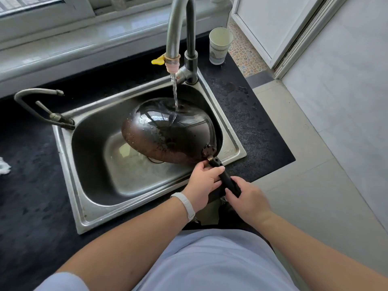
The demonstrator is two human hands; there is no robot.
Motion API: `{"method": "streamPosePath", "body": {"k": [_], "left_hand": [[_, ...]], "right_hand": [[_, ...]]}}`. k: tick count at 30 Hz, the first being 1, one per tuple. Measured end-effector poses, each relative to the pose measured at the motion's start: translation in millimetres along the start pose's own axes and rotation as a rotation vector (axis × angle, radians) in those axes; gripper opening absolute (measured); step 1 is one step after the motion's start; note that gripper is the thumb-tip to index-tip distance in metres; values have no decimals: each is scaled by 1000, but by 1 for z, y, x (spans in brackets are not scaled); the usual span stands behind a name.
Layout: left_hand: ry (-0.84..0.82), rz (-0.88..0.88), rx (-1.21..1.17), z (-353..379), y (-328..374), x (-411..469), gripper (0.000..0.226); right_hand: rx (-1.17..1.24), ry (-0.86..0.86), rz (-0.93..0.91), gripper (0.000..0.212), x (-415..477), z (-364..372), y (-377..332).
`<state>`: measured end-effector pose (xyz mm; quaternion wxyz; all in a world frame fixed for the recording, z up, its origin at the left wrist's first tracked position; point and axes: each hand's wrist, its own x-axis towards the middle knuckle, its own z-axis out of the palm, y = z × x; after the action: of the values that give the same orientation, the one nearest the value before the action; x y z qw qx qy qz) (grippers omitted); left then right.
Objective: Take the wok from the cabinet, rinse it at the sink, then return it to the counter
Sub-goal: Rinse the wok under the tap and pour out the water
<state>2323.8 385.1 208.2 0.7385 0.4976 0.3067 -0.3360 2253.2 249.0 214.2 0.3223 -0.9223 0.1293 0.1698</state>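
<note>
Closest in, a pale blue shirt point(210, 261) fills the bottom of the view, and both bare forearms reach forward from it toward the sink. A white wristband point(185, 204) sits on the left wrist. The left hand point(202, 184) wraps the upper part of the black handle point(225, 178), fingers curled over it near the metal bracket. The right hand point(248, 199) grips the lower end of that same handle, fingers closed around it, so both hands are clamped on the one handle, just beside each other.

Up the handle we go, and there is the wok point(168, 131), turned upside down and tilted, its dark rounded underside facing up, held over the right half of the steel sink point(69, 164). Water droplets speckle its lower flank. A stream of water point(174, 95) falls straight onto the top of the dome and spreads across it.

The stream comes from the tall curved faucet point(180, 24), which carries a pinkish nozzle tip and a small yellow tab. At the sink's far left corner stands a second, thinner tap point(39, 108). The black tabletop point(27, 185) surrounds the basin, wet patches showing on its right side. Farther back on the right, a paper cup point(219, 46) stands upright near the tabletop's corner. Beyond runs a pale window ledge point(73, 45).
</note>
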Motion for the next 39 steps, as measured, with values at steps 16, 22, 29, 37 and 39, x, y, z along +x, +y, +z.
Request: {"method": "streamPosePath", "body": {"k": [16, 22, 29, 37, 39], "left_hand": [[-88, -39, -130, 1, -5, -17, 15], [-49, -7, -243, 12, -3, -26, 21], [-31, 15, -313, 33, -7, -31, 39], [-63, 38, -288, 60, -9, -29, 18], [-73, 39, -272, 65, -10, -29, 19]], "right_hand": [[-194, 143, -111, 37, -14, -2, 14], [-265, 252, -255, 30, -8, -12, 20], [-375, 321, -331, 38, -14, -32, 27], [-379, 331, -348, 46, -12, -59, 35], [-354, 323, -317, 45, -13, -64, 38]]}}
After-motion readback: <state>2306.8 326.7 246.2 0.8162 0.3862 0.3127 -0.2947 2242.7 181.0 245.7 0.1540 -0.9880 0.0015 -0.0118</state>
